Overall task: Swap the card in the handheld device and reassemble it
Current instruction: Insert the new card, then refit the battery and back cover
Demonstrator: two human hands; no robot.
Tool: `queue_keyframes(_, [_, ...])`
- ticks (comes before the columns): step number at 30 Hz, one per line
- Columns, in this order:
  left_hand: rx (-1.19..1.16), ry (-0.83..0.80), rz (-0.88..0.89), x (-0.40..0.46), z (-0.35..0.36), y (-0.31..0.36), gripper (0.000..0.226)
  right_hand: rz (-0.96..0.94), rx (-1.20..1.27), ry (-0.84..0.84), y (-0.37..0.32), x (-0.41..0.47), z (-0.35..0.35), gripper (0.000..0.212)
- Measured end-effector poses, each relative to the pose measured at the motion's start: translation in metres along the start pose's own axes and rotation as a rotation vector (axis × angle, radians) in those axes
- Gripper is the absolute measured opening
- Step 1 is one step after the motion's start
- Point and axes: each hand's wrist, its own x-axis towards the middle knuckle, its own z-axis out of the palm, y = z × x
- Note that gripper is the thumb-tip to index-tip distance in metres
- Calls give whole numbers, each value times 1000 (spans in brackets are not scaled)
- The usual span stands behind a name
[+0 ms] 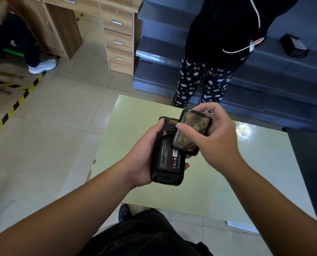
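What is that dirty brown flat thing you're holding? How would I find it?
Start at the pale green table. Above it the left hand cradles the black handheld device, back open. The back cover is pinched in the right hand, tilted over the device's top: the only piece with a mottled brown face.

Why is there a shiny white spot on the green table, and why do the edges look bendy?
Head view: the shiny spot is lamp glare on the glossy pale green table; the wide-angle lens bends the edges; the moving right hand looks slightly blurred.

Bare green table point(209, 182) below; back cover point(191, 133) tilted over device point(167, 159).
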Motion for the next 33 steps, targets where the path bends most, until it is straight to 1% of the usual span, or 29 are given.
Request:
queue_keyframes(1, [8,-8,3,1,2,0,70,17,17,24,-2,3,-5,38])
queue_keyframes(3, [8,-6,11,1,5,2,73,5,-44,52,-5,9,-18,29])
queue_keyframes(6, [-20,17,20,2,6,4,75,-76,-153,26,-4,9,-35,26])
queue_keyframes(8, [-34,39,27,3,5,6,74,-105,-252,-48,-3,5,-41,30])
queue_keyframes(10, [-31,57,44,5,4,8,74,-154,-419,-167,-2,0,-40,32])
queue_keyframes(11, [-25,66,53,7,3,8,73,-174,-463,-226,-2,-1,-39,31])
queue_keyframes(13, [-2,86,57,9,4,10,69,-172,-462,-330,-7,-2,-34,27])
queue_keyframes(14, [25,95,51,10,4,10,67,-162,-466,-386,-10,-2,-30,29])
queue_keyframes(16, [79,101,42,12,6,10,64,-137,-530,-486,-15,0,-25,42])
queue_keyframes(19, [87,91,46,15,8,9,62,-103,-659,-575,-21,5,-18,51])
queue_keyframes(26, [80,89,27,14,8,5,63,-123,-849,-620,-33,10,-11,54])
queue_keyframes(28, [73,77,31,14,9,4,63,-70,-849,-616,-35,9,-8,58])
queue_keyframes(31, [52,76,33,14,10,3,62,59,-824,-598,-38,10,-7,70])
queue_keyframes(33, [31,98,30,15,9,2,67,156,-816,-554,-37,8,-8,78])
